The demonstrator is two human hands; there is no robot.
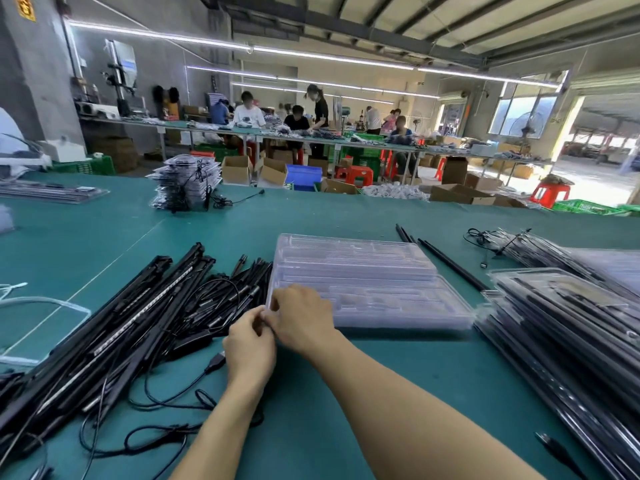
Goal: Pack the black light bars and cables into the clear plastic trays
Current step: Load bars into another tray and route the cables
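A stack of empty clear plastic trays (363, 282) lies flat on the green table in front of me. Both hands meet at its near left corner. My left hand (250, 344) pinches the corner edge from the left, and my right hand (301, 318) grips the same corner from above with curled fingers. A big heap of black light bars (114, 323) with tangled black cables (173, 393) lies to the left. Two loose black bars (450, 265) lie to the right of the trays.
Filled trays are stacked at the right (568, 341), with more behind them (554, 251), and another pile stands at the back (187, 185). The green table (329, 410) stretches wide. Across the aisle, several people work at a long bench amid boxes, crates and stools.
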